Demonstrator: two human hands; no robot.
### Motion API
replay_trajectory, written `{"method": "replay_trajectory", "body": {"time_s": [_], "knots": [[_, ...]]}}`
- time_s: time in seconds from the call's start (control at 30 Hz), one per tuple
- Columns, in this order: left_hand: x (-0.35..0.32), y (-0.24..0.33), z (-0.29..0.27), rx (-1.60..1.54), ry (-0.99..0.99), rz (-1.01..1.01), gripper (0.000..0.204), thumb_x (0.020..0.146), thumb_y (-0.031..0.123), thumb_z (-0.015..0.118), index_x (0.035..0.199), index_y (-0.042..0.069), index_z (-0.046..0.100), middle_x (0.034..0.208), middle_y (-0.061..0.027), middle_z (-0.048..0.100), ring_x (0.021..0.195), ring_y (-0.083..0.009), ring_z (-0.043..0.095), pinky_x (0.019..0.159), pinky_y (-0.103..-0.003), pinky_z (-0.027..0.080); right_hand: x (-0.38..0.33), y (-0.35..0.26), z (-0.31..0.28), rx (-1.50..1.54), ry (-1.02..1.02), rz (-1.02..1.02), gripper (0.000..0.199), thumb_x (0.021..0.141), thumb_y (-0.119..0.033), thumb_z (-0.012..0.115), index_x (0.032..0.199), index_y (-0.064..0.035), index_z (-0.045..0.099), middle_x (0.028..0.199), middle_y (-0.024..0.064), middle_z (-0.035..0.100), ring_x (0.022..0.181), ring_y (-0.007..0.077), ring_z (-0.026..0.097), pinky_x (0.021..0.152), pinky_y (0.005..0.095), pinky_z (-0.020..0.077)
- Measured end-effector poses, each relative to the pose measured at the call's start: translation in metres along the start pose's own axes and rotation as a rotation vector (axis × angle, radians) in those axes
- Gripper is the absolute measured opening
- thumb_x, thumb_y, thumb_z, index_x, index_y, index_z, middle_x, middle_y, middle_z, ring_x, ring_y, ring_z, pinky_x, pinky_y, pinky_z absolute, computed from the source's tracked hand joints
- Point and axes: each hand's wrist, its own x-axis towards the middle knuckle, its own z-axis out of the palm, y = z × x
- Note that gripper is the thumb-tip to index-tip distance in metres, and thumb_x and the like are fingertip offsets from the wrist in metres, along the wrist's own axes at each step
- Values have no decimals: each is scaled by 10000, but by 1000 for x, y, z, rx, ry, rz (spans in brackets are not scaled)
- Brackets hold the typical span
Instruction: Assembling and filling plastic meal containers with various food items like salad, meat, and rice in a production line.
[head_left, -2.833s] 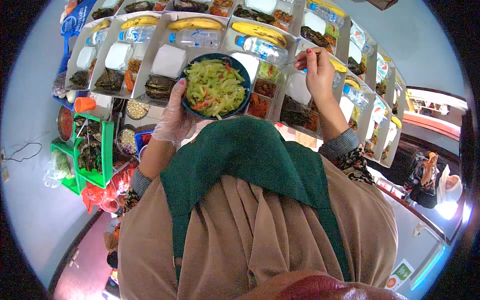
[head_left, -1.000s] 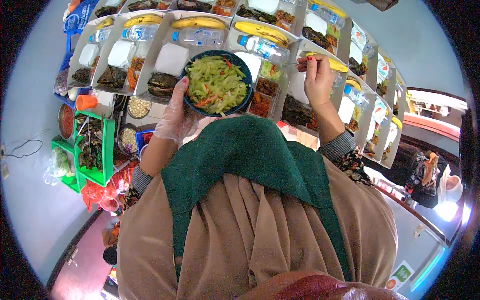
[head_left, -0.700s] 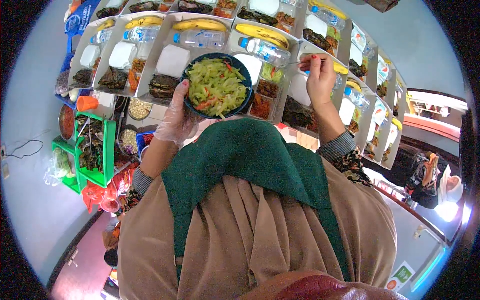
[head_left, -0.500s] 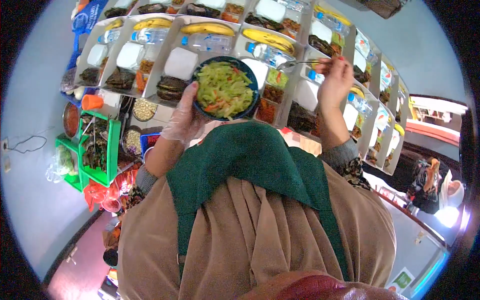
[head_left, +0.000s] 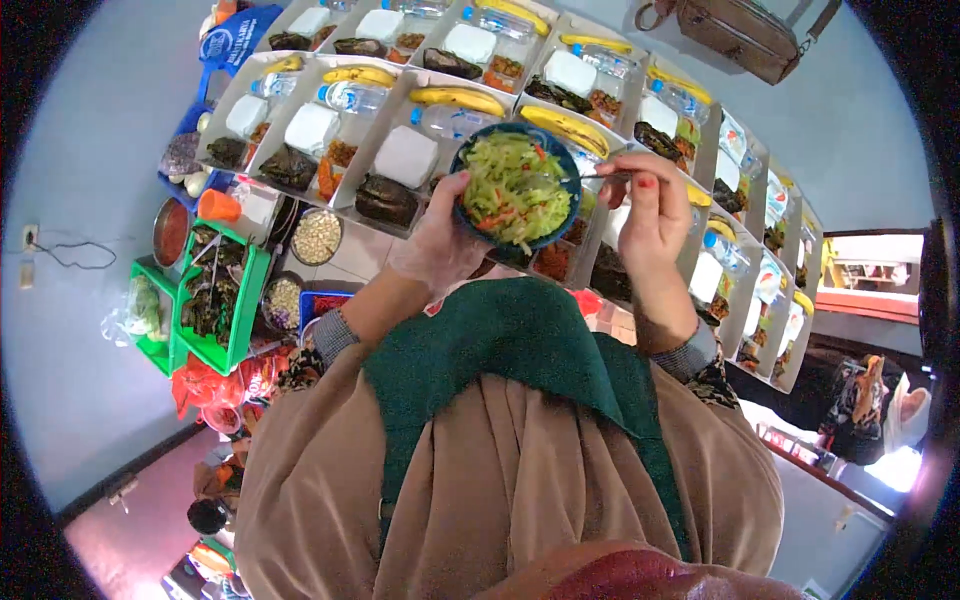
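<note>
Holding bowl (head_left: 574,207) with left hand (head_left: 440,240), pinching spoon (head_left: 597,177) at 3 o'clock with right hand (head_left: 655,220); could spill heaped vegetables (head_left: 500,190) toward 6 o'clock if tilting bowl.

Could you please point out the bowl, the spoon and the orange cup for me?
Bowl (head_left: 574,206): head view, on the right side of its dark blue rim.
Spoon (head_left: 593,177): head view, on its handle.
Orange cup (head_left: 219,207): head view, on the middle of its side.
</note>
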Motion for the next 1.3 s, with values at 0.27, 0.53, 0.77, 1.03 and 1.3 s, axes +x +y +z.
{"method": "replay_trajectory", "body": {"time_s": [0.27, 0.53, 0.77, 1.03, 1.3], "knots": [[6, 5, 38, -36, -74, 208, 485, 900, 366, 427, 1262, 43, 434, 1241, -123, 523, 1127, -257, 527, 983, -421, 416, 36, -35, -17, -334, -189, -202, 125, 918, -76, 494, 954, 22, 562, 904, 124, 653, 722, 135, 616, 649, 247, 499], [0, 1, 45, 52, -19, 136, 465, 905, 410, 419, 1242, 92, 451, 1215, -97, 540, 1110, -234, 541, 907, -450, 468, 51, -32, -11, -280, -112, -332, 138, 946, -97, 451, 1012, 7, 515, 915, 131, 654, 728, 128, 623, 653, 233, 509], [-3, 3, 50, 164, 19, 14, 473, 902, 466, 423, 1250, 149, 461, 1221, -71, 545, 1106, -231, 547, 898, -451, 473, 51, -3, -12, -89, -153, -150, 146, 963, -133, 427, 1019, -11, 486, 887, 129, 642, 723, 124, 597, 668, 243, 499], [10, 51, 45, 196, -1, -98, 516, 897, 472, 426, 1242, 89, 456, 1195, -112, 555, 1053, -252, 581, 803, -445, 539, 61, 12, 12, -78, -29, -20, 137, 965, -152, 423, 1006, -30, 472, 845, 127, 632, 639, 96, 546, 606, 224, 470], [38, 120, 17, 370, -32, -281, 537, 885, 494, 438, 1224, 80, 480, 1180, -117, 570, 1038, -240, 590, 851, -408, 515, 83, 57, 56, -129, 230, 208, 135, 964, -151, 413, 989, -34, 475, 796, 132, 639, 565, 106, 538, 536, 228, 450]]}}
